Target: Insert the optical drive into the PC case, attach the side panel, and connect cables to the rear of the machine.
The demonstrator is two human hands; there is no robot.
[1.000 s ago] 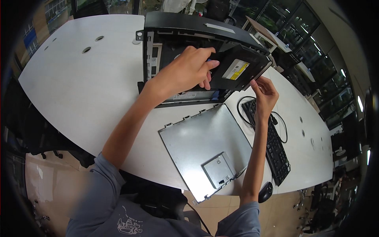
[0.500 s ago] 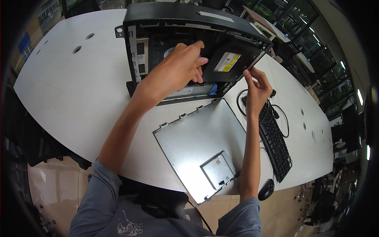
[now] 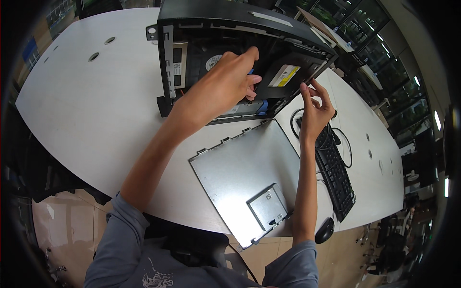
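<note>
An opened black desktop computer case (image 3: 201,19) stands on the table, its inside facing me. At its right end sits a flat black optical drive (image 3: 273,91) with a white and yellow label. My left hand (image 3: 223,86) reaches into the case beside the drive's inner end, by a small blue part. Its fingers are bent, and what they grip is hidden. At the case's right front edge, near the drive's outer end, my right hand (image 3: 317,108) pinches with thumb and fingertips. A silver metal side panel (image 3: 235,168) lies flat below the case.
To the right lie a black keyboard (image 3: 336,177), a coiled black cable (image 3: 349,149) and a black mouse (image 3: 324,230). The white table (image 3: 96,125) has round cable holes. A dark chair (image 3: 53,168) stands at its left edge.
The computer case has shifted slightly to the right. Both hands have moved a little with it, keeping much the same places on it.
</note>
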